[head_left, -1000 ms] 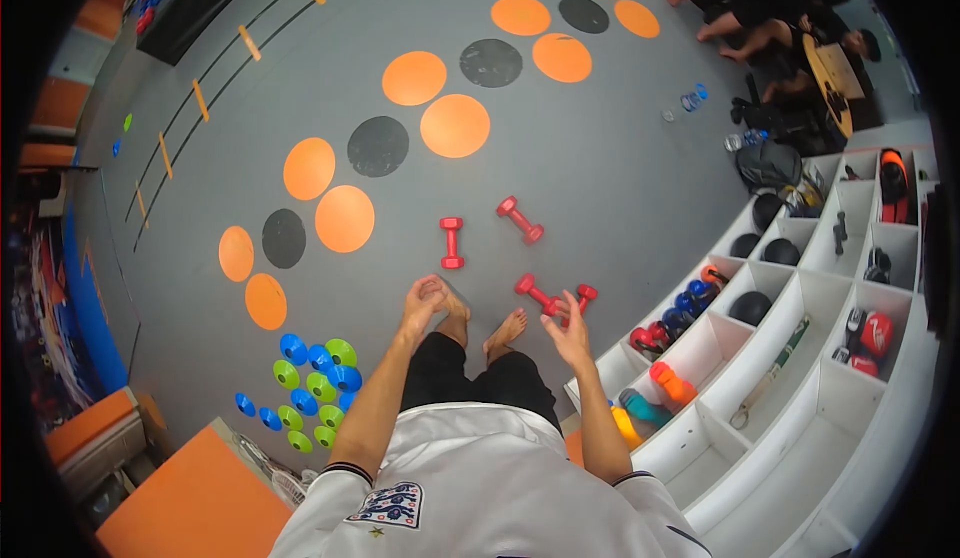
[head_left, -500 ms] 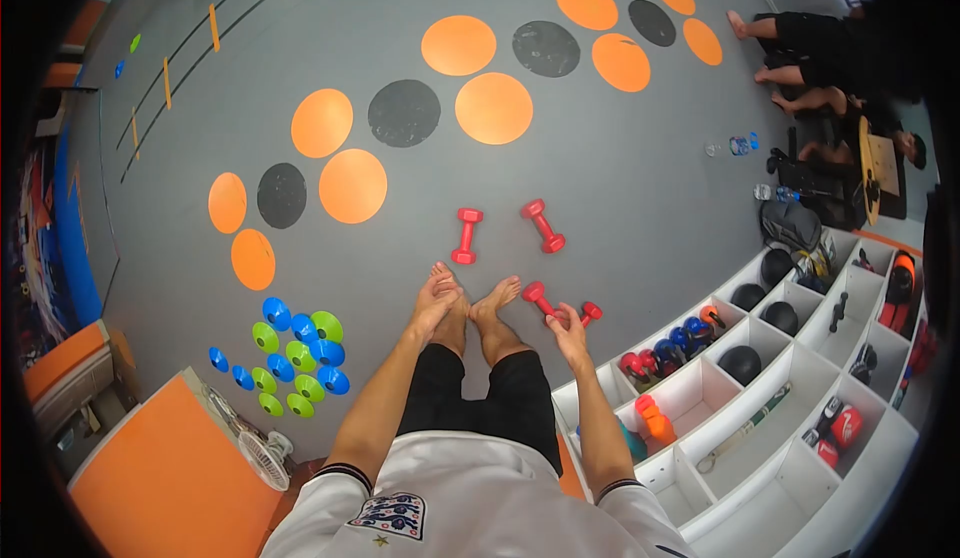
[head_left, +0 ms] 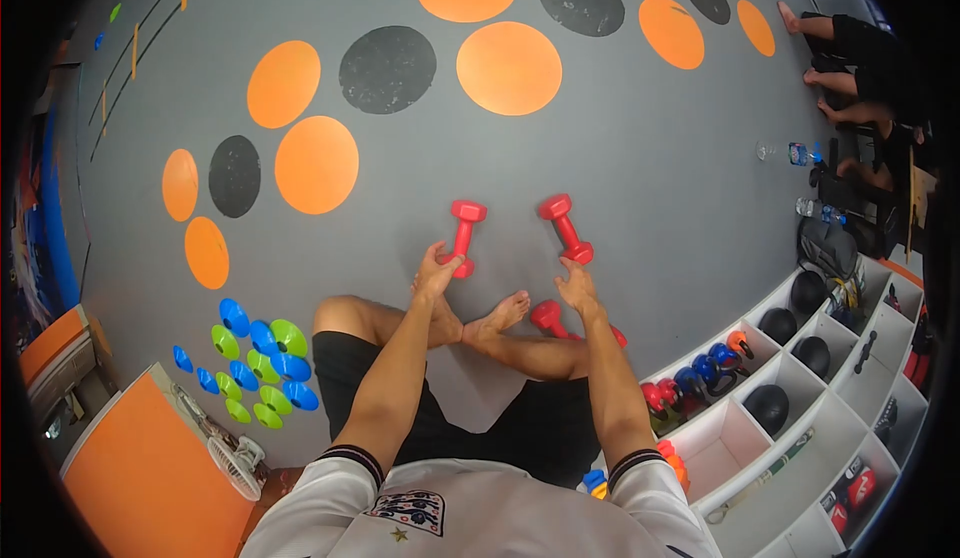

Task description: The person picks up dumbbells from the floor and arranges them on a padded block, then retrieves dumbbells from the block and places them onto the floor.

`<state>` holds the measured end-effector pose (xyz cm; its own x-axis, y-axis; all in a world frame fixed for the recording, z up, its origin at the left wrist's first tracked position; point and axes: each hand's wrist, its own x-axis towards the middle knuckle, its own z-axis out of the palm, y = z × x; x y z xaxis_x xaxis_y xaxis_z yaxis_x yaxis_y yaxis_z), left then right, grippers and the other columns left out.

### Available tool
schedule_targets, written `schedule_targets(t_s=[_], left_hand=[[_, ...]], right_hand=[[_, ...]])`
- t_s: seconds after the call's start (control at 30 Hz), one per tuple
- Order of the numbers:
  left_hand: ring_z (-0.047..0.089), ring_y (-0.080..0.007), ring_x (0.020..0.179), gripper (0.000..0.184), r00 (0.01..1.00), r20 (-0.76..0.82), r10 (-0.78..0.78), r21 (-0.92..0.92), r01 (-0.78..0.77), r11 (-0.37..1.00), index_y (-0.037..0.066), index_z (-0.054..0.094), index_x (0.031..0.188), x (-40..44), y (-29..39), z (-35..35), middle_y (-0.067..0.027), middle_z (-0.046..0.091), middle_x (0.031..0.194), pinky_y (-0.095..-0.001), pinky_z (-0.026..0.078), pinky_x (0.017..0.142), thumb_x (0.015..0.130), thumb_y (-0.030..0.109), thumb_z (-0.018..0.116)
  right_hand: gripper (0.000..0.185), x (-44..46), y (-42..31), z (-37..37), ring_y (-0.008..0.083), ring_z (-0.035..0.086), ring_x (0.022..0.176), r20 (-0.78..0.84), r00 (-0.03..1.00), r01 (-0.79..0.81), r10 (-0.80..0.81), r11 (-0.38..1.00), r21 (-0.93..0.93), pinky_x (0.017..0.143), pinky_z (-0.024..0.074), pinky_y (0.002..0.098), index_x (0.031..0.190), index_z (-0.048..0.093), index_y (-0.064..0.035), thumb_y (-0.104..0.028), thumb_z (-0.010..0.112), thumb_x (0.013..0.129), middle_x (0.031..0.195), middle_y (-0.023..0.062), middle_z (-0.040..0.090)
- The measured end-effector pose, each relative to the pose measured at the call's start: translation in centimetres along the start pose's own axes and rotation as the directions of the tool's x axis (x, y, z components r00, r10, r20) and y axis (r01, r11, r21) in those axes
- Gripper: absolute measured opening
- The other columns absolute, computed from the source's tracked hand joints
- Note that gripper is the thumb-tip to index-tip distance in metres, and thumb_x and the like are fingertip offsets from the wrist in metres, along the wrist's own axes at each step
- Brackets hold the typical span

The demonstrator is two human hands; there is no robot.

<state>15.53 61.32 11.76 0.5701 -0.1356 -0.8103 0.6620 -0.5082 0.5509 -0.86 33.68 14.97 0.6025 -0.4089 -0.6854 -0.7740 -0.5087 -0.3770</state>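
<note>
Three red hex dumbbells are on the grey floor before me. Beside the lower head of the left dumbbell (head_left: 464,235), my left hand (head_left: 436,272) is open, its fingers reaching to the edge of that head. My right hand (head_left: 577,286) is just below the lower head of the right dumbbell (head_left: 566,228), fingers apart and nothing gripped; whether the fingertips touch it I cannot tell. A third dumbbell (head_left: 548,316) lies under my right forearm, which hides its middle. My bare feet are between my arms, and my knees are bent outward.
Blue and green disc cones (head_left: 262,369) lie to the left, near an orange panel (head_left: 160,448) and a fan (head_left: 236,466). White shelving (head_left: 726,431) with kettlebells (head_left: 690,382) and black balls curves along the right. Orange and black floor spots (head_left: 509,69) run across ahead. People sit at the far right.
My body has lowered, with knees now bent outward. Both hands have moved forward to the two front dumbbells; the right hand has left the third dumbbell.
</note>
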Motion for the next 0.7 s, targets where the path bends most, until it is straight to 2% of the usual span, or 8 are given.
schedule_targets(t_s=[0.1,0.3,0.4,0.47,0.5,0.6,0.63,0.7], left_hand=[[0.055,-0.0304,0.123,0.083,0.999,-0.035,0.005,0.11,-0.002,0.994,0.003,0.04,0.146,5.4,-3.0,2.2,-0.0203,0.052,0.138,-0.0389,0.047,0.101,0.078,0.029,0.08],[0.057,-0.0351,0.12,0.081,0.999,-0.019,0.04,0.282,-0.033,0.959,0.004,0.043,0.14,13.5,-7.2,5.7,-0.0223,0.056,0.131,-0.0427,0.047,0.1,0.074,0.032,0.08],[0.063,-0.0365,0.108,0.065,0.999,-0.016,0.039,0.316,-0.032,0.948,0.005,0.05,0.128,14.9,-8.4,7.0,-0.0211,0.065,0.114,-0.0429,0.048,0.095,0.075,0.031,0.078],[0.064,-0.037,0.104,0.059,1.0,0.012,-0.012,0.283,0.008,0.959,0.005,0.052,0.124,15.6,-8.9,7.4,-0.0208,0.067,0.109,-0.0434,0.049,0.093,0.076,0.03,0.076],[0.065,-0.037,0.1,0.049,1.0,-0.003,-0.008,0.248,0.009,0.969,0.005,0.055,0.117,16.4,-10.0,7.7,-0.0202,0.067,0.104,-0.0441,0.049,0.09,0.077,0.026,0.074],[0.064,-0.0371,0.099,0.042,0.998,-0.045,0.048,0.2,-0.038,0.979,0.004,0.056,0.112,17.9,-12.1,8.4,-0.0195,0.067,0.102,-0.0451,0.049,0.089,0.077,0.023,0.073],[0.065,-0.0363,0.097,0.043,0.999,-0.039,0.028,0.223,-0.018,0.975,0.004,0.056,0.113,17.9,-12.4,8.2,-0.019,0.067,0.101,-0.045,0.05,0.088,0.078,0.022,0.073],[0.066,-0.0347,0.094,0.043,1.0,-0.024,0.001,0.258,0.005,0.966,0.004,0.056,0.114,17.9,-11.8,8.1,-0.0181,0.068,0.099,-0.0449,0.051,0.085,0.078,0.02,0.073]], right_hand=[[0.066,5.1,1.5,2.2,0.0394,0.045,0.134,0.013,0.997,-0.076,0.078,0.991,-0.111,0.111,0.0396,0.0461,0.144,0.042,-0.0041,-0.018,0.068,0.084,0.145,0.0236,0.045],[0.085,13.7,4.7,4.8,0.043,0.047,0.13,0.031,0.974,-0.213,0.224,0.955,-0.207,0.108,0.0423,0.05,0.152,0.02,-0.0076,-0.022,0.07,0.084,0.142,0.0244,0.045],[0.081,16.5,6.2,6.8,0.0426,0.049,0.127,0.019,0.955,-0.285,0.296,0.933,-0.22,0.105,0.0441,0.0518,0.148,0.024,-0.007,-0.022,0.07,0.085,0.142,0.0242,0.044],[0.075,17.5,7.3,7.8,0.0432,0.053,0.122,-0.035,0.963,-0.267,0.266,0.937,-0.225,0.101,0.0464,0.051,0.144,0.029,-0.0072,-0.022,0.071,0.084,0.135,0.025,0.05],[0.072,18.0,7.8,7.9,0.0435,0.055,0.119,-0.067,0.967,-0.254,0.245,0.94,-0.228,0.099,0.0476,0.0506,0.142,0.031,-0.0072,-0.022,0.071,0.084,0.131,0.0255,0.053],[0.054,19.4,9.9,8.3,0.0425,0.06,0.109,-0.12,0.987,-0.115,0.11,0.993,-0.035,0.095,0.0492,0.0485,0.126,0.045,-0.0079,-0.023,0.073,0.082,0.116,0.0244,0.062],[0.048,19.4,10.3,8.6,0.0422,0.063,0.102,-0.21,0.974,-0.079,0.086,0.996,0.041,0.09,0.0507,0.0472,0.117,0.053,-0.0063,-0.022,0.074,0.077,0.101,0.023,0.068],[0.045,19.3,10.2,8.5,0.0412,0.063,0.102,-0.188,0.972,-0.135,0.142,0.99,0.051,0.09,0.0505,0.0477,0.111,0.057,-0.0059,-0.023,0.074,0.074,0.104,0.0214,0.068]])
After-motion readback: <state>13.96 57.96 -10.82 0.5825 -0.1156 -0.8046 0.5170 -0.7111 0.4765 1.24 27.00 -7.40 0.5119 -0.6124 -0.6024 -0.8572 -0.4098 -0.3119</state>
